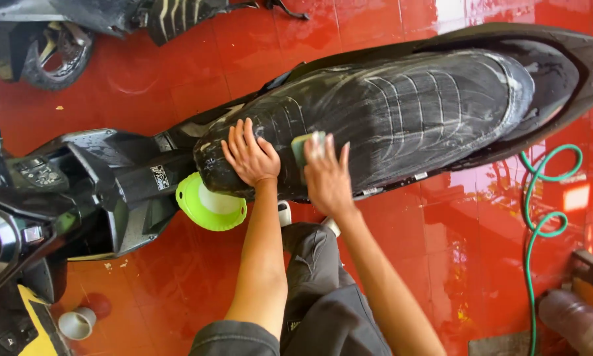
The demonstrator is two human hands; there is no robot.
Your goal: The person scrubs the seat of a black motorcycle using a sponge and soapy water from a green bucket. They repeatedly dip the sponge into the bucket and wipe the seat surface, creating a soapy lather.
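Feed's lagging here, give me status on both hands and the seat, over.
Left hand flat on soapy black scooter seat, holding nothing. Right hand pressing green sponge on seat. Lime-green plastic bowl below the seat's front.

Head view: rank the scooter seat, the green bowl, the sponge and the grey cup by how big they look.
Largest to smallest:
1. Seat
2. Green bowl
3. Grey cup
4. Sponge

The last two are unsure: the right hand hides part of the sponge.

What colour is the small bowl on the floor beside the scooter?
Lime green bowl, seen in the head view.
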